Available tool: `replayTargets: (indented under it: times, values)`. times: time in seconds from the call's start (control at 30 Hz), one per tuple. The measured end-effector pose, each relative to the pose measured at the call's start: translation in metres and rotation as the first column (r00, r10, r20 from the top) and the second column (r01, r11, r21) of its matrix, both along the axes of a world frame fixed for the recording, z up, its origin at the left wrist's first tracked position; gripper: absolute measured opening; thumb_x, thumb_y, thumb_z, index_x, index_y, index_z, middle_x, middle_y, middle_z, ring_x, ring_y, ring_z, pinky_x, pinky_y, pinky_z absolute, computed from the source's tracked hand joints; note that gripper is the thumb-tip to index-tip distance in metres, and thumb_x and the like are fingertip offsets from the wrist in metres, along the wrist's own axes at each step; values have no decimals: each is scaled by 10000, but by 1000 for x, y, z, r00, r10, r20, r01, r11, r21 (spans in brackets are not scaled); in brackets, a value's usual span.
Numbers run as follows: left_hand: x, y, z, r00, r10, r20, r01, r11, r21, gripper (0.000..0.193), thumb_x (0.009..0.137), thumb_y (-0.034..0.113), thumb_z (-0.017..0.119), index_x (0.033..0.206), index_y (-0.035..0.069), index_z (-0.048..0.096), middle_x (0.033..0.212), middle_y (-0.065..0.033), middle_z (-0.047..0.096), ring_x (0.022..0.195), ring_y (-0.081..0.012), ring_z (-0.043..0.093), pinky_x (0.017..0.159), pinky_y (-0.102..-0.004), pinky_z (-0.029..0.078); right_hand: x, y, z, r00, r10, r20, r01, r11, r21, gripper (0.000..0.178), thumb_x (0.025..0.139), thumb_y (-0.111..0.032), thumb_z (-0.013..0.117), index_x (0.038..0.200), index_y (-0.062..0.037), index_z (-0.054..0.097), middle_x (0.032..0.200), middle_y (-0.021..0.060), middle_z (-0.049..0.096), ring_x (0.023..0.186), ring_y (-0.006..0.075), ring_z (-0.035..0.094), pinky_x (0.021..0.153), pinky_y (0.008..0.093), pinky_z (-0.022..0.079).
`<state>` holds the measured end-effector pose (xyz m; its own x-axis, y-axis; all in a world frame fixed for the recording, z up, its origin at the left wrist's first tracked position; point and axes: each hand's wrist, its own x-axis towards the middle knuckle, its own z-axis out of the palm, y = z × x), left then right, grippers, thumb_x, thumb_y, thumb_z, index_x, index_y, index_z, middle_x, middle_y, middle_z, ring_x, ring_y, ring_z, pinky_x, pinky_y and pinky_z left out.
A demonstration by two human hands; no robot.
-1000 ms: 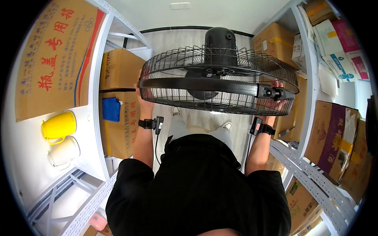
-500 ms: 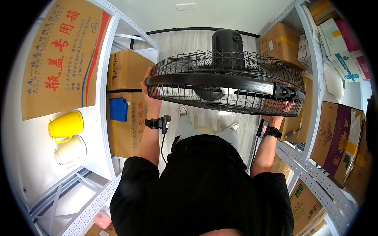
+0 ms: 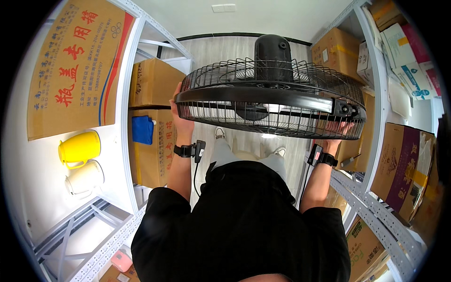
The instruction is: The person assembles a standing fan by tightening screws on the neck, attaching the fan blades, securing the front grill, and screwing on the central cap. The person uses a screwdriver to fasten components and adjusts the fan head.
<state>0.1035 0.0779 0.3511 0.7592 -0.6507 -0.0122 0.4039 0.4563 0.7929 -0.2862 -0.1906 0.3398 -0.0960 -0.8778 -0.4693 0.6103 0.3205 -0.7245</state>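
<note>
A large black fan head (image 3: 277,97) with a round wire cage and a motor housing at its far side is held up in front of me, above the floor. My left hand (image 3: 182,115) grips the cage's left rim, its fingers partly hidden behind it. On the right, my right hand (image 3: 339,129) holds the lower right part of the cage, seen partly through the wires. A black strap with a small cabled device sits on each wrist. No base or pole shows under the fan.
Metal shelves flank me. On the left stand a large cardboard box (image 3: 75,66), a yellow jug (image 3: 81,148), a cream jug (image 3: 85,178) and a blue cloth (image 3: 142,129) on stacked boxes. Several cartons fill the right shelf, including a purple-striped box (image 3: 401,167). A white wall is ahead.
The fan has shifted very slightly to the right in view, with both hands still on it. Otherwise the scene looks the same.
</note>
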Motion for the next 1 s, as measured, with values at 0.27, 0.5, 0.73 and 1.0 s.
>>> replayTargets:
  times: [0.27, 0.5, 0.73, 1.0]
  values:
    - [3, -16, 10, 993, 69, 94, -76, 994, 82, 597, 1022, 456, 349, 1430, 22, 377, 1451, -136, 426, 1355, -264, 376, 1153, -403, 261, -1, -3, -2, 985, 157, 70, -131, 950, -285, 504, 964, -406, 490, 1387, -133, 453, 1373, 65, 493, 1246, 289, 479, 1095, 477, 364]
    - [4, -20, 12, 994, 50, 99, -55, 997, 46, 631, 1021, 471, 351, 1395, -34, 410, 1413, -160, 471, 1332, -260, 412, 1137, -395, 265, 9, -2, 19, 986, 164, -27, -165, 940, -300, 682, 1008, -550, 208, 1476, -67, 325, 1513, 118, 344, 1398, 303, 317, 1204, 435, 156]
    - [8, -19, 1, 990, 95, 100, -99, 995, 32, 566, 1030, 413, 376, 1382, -26, 436, 1401, -141, 488, 1318, -247, 423, 1137, -375, 265, -13, -14, 0, 949, 286, 136, -201, 876, -439, 503, 1031, -383, 328, 1386, -53, 461, 1442, 66, 461, 1336, 201, 413, 1133, 380, 287]
    - [-5, -11, -3, 994, 113, -1, -113, 991, 68, 580, 1035, 432, 337, 1420, 2, 396, 1424, -130, 465, 1336, -256, 397, 1153, -389, 239, -12, -22, -19, 973, 214, 92, -159, 899, -409, 491, 1017, -326, 392, 1392, -11, 431, 1426, 120, 469, 1339, 237, 413, 1166, 390, 261]
